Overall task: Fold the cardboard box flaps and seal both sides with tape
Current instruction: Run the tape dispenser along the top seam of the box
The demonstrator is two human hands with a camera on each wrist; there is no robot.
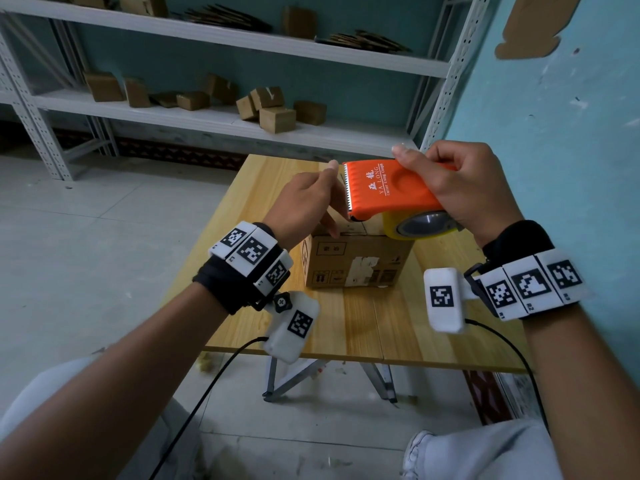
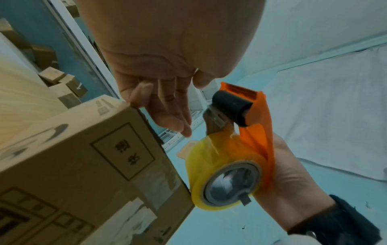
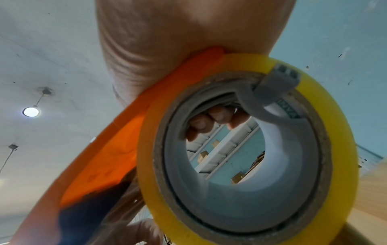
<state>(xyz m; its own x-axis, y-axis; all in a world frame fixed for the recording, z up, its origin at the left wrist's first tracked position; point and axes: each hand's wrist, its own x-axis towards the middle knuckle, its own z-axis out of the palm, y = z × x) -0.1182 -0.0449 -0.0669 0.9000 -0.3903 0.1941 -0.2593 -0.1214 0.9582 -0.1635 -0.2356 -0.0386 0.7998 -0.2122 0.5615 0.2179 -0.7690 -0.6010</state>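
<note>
A brown cardboard box (image 1: pixel 360 261) (image 2: pixel 83 165) with printed labels stands on the wooden table (image 1: pixel 363 323). Just above the box's top, my right hand (image 1: pixel 460 188) (image 2: pixel 293 179) grips an orange tape dispenser (image 1: pixel 391 188) (image 2: pixel 257 126) (image 3: pixel 108 157). It carries a yellow tape roll (image 1: pixel 389 225) (image 2: pixel 209 159) (image 3: pixel 335 149), and its toothed blade points left. My left hand (image 1: pixel 311 199) (image 2: pixel 167 106) hovers at the blade end with its fingers nearly straight. Its little finger touches the box's top edge and its thumb is raised beside the blade. A strip of tape (image 2: pixel 213 122) runs from the roll up to the black roller.
White metal shelving (image 1: pixel 225 116) behind the table holds several small cardboard boxes (image 1: pixel 277 119). A teal wall (image 1: pixel 554 133) stands close on the right. Grey floor lies to the left. The table's near edge is just ahead of my knees, with black cables (image 1: pixel 207 393) hanging from both wrists.
</note>
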